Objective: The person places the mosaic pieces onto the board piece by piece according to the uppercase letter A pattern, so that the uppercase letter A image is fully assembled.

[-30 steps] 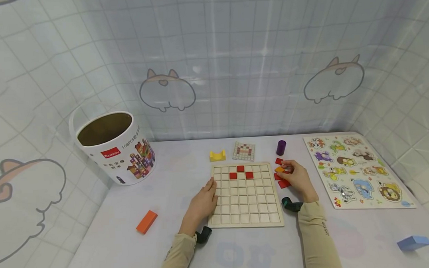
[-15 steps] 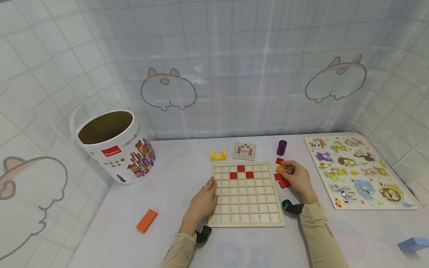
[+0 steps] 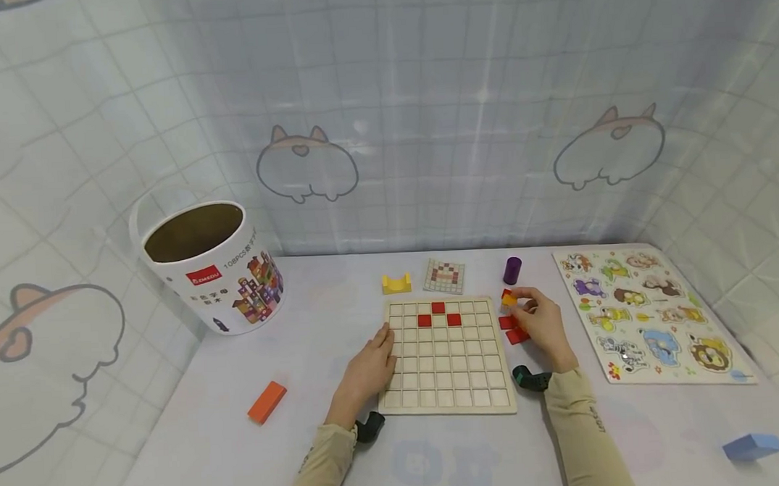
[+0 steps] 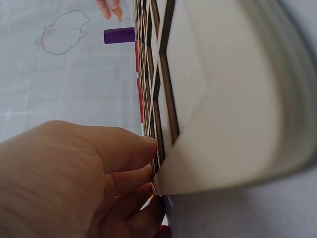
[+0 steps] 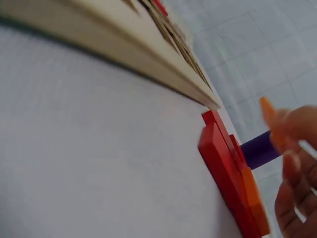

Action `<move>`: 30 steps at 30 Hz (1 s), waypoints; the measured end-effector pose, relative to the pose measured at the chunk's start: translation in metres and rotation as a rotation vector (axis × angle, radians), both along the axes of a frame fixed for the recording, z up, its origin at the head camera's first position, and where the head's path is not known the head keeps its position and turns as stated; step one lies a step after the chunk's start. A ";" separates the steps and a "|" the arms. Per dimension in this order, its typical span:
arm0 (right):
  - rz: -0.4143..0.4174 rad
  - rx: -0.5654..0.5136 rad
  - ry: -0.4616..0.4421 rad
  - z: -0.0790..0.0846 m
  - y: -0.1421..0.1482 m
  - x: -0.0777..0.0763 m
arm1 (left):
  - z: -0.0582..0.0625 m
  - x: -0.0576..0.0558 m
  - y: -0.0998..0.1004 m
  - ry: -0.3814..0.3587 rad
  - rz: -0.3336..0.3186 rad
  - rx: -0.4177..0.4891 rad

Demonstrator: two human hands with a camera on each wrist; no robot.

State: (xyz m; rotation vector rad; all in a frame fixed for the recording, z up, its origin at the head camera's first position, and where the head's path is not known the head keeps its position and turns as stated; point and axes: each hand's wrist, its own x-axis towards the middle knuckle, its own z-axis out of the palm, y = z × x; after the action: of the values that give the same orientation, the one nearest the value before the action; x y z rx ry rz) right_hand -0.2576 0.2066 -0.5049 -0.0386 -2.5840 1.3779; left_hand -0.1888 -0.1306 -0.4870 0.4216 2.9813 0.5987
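Note:
A wooden grid board (image 3: 445,400) lies flat on the table, with several red squares (image 3: 454,319) set near its far edge. My left hand (image 3: 367,369) rests along the board's left edge; in the left wrist view, its thumb (image 4: 133,148) touches the board's face. Right of the board, my right hand (image 3: 542,327) pinches a small orange tile (image 3: 509,301) between thumb and fingers. The tile is lifted above a row of loose red tiles (image 3: 515,335). In the right wrist view, another orange piece (image 5: 253,198) lies among the red ones.
A pattern card (image 3: 445,277), a yellow arched block (image 3: 396,283) and a purple cylinder (image 3: 512,271) stand behind the board. An animal puzzle (image 3: 654,318) lies at right, a blue block (image 3: 752,446) nearer. A printed bucket (image 3: 222,294) and an orange block (image 3: 267,403) are at left.
The orange tile in my right hand has moved slightly away from me, up toward the farthest red tile. My left hand stays at the board's edge, and the red squares on the board are unchanged.

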 end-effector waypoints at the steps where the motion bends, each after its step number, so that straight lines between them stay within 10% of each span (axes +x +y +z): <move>1: -0.002 -0.009 0.000 0.003 -0.001 0.001 | 0.000 0.000 0.000 -0.001 -0.001 -0.002; 17: 0.170 -0.171 0.052 0.038 -0.035 0.010 | 0.001 0.001 0.000 0.005 0.002 -0.004; 30: 0.306 -0.163 -0.012 0.032 -0.073 0.017 | 0.000 0.000 0.001 -0.003 0.011 0.001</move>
State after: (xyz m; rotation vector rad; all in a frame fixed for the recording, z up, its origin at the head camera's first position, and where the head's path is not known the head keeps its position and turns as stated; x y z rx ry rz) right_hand -0.2408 0.1333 -0.4728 0.3368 -2.5598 1.6927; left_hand -0.1885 -0.1299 -0.4875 0.4049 2.9826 0.6011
